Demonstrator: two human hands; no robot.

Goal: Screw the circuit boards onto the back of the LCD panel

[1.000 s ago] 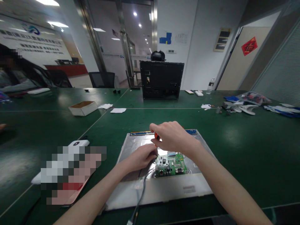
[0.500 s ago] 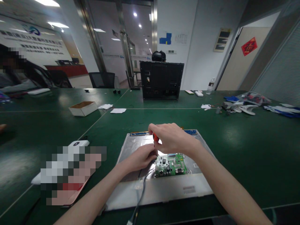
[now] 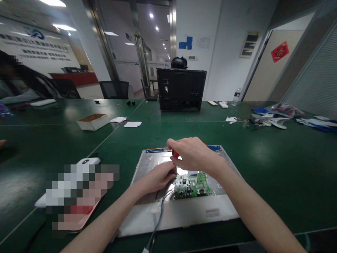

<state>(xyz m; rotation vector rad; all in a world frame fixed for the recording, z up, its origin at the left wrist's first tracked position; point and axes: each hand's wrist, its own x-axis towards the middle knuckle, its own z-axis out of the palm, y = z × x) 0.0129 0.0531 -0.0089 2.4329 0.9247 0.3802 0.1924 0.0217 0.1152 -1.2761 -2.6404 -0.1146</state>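
My right hand (image 3: 193, 151) is closed around the orange and black handle of a screwdriver (image 3: 175, 153), held upright with its tip hidden. Below it, my left hand (image 3: 162, 174) has its fingertips pinched together at the foot of the screwdriver, by the upper left corner of a green circuit board (image 3: 192, 185). What those fingers hold, if anything, is hidden. The board lies on the back of a silver metal display panel (image 3: 147, 165), which rests flat on the table. A dark cable (image 3: 161, 214) runs from the board's left side over the panel's near edge.
On the green table (image 3: 263, 168), a white phone (image 3: 91, 161) and a pink blurred item (image 3: 84, 223) lie left of the panel. Farther back are an open box (image 3: 94, 123), a black monitor housing (image 3: 182, 89), a bottle (image 3: 236, 96) and bagged parts (image 3: 285, 110). Another person sits far left.
My right hand has turned slightly at the wrist on the screwdriver handle. My left hand, the board and the panel stay in place.
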